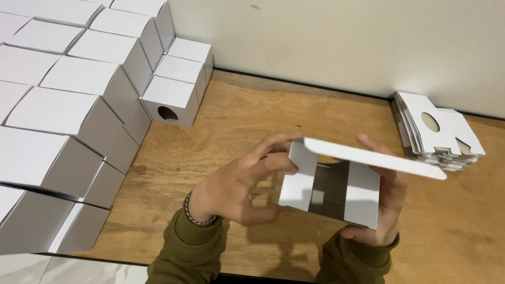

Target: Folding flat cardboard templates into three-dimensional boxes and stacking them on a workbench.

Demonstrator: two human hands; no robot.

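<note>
One half-folded white carton (331,192) sits between two hands above the wooden bench (231,126), its top flap standing out flat and its inside open to view. The left hand (239,186) holds a narrow grip on the carton's left wall, fingers curled over the top edge; the right hand (389,205) clasps its right wall from behind. Right of the carton and farther off lies one stack of flat blanks (436,131). Left of the carton, roughly twenty finished boxes (79,89) are piled toward the wall (342,42).
</note>
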